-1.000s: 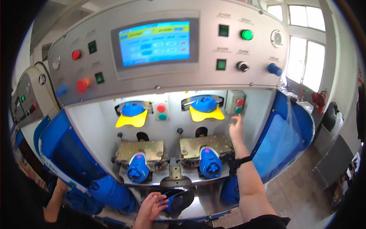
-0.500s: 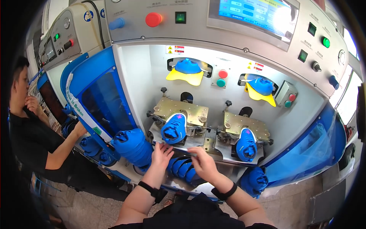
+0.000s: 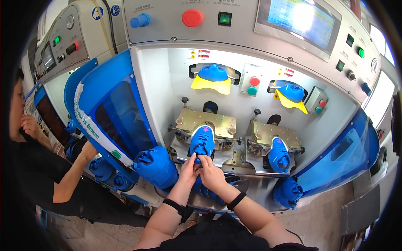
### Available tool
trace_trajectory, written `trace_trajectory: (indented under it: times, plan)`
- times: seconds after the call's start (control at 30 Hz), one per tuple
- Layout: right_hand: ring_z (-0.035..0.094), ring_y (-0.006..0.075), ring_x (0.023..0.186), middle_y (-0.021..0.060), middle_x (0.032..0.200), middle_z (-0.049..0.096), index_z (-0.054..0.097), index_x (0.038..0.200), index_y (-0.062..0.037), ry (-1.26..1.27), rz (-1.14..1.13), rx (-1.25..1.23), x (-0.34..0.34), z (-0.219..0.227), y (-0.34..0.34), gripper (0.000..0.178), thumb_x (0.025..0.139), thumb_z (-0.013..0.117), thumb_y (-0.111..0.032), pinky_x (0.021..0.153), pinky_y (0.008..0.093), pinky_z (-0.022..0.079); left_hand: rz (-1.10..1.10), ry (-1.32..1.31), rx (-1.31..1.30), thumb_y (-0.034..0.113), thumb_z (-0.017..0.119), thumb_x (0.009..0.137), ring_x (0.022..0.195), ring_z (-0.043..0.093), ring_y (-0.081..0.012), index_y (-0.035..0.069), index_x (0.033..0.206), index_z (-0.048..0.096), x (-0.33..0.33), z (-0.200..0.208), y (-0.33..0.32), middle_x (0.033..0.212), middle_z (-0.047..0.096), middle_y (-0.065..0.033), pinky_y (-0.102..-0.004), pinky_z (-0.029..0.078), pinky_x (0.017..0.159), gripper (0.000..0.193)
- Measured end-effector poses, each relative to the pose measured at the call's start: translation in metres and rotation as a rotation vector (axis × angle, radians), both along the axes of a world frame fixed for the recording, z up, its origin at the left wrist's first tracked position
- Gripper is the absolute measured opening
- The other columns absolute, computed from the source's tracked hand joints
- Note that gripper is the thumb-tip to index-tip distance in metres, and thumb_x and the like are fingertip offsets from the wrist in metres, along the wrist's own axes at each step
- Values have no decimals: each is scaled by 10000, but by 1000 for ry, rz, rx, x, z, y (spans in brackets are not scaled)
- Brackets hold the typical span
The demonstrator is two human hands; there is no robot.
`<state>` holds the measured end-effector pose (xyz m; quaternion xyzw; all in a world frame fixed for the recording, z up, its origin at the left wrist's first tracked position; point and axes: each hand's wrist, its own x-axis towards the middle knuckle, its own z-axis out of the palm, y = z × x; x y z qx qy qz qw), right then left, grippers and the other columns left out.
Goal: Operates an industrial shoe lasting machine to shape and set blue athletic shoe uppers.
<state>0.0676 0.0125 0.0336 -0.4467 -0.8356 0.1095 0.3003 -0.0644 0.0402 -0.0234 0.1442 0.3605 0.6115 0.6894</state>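
Shoe (image 3: pixel 203 140), blue with a pink mark on its tongue, sits in the head view in the machine's (image 3: pixel 150 75) left bay, toe up against a brass-coloured metal plate (image 3: pixel 190 121) and heel toward the person. Both hands meet at that heel end: the left hand (image 3: pixel 189 170) comes in from the left with fingers bent and tips at the collar, and the right hand (image 3: pixel 210 172) comes from the other side, its fingers curled and its tips beside the left ones. Fingertips and collar overlap, so I cannot tell whether either hand is really gripping the edge or only touching it. Each wrist wears a black band (image 3: pixel 237 201). To the right, a second blue shoe (image 3: pixel 279 155) rests before another metal plate (image 3: pixel 274 131), well apart from the hands. Above hang two blue-and-yellow forms (image 3: pixel 211 78), with a box of red and green buttons (image 3: pixel 252 85) between them. A stack of blue shoes (image 3: pixel 158 170) stands just left of the left forearm, another stack (image 3: pixel 289 193) at the lower right, and more blue pieces lie under the hands, partly hidden. A co-worker (image 3: pixel 33 175) in black is at the far left, one hand raised near the chin.
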Motion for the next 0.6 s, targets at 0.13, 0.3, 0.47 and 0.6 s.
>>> trace_trajectory:
  times: [0.13,0.3,0.47,0.6]
  plan:
    - [665,332,936,139,1343,484,393,1363,-59,-3,-45,-14,-3,-10,-5,589,815,609,-74,718,401,555,6,69,-7,345,636,934,807,605,-117,114,1052,588,-5,-11,6,921,624,3,-282,521,640,264]
    - [629,351,1038,148,1367,477,364,1401,-79,3,-46,-27,-2,-14,-9,609,836,592,-83,775,419,548,-4,171,53,336,642,927,831,593,-114,87,1087,564,-7,-15,9,931,614,-8,-276,513,674,306]
    - [602,348,1098,151,1381,465,350,1409,-79,13,-77,-64,-5,-11,-15,643,816,598,-59,802,421,544,-38,202,60,333,644,928,838,589,-114,80,1091,567,-11,-16,10,932,610,-10,-274,509,680,311]
    - [598,353,1100,150,1384,460,341,1411,-79,42,-86,-68,-9,-10,-18,655,810,601,-56,801,423,543,-74,191,84,339,653,922,812,587,-107,78,1074,579,-16,-19,13,904,608,-4,-268,508,665,311]
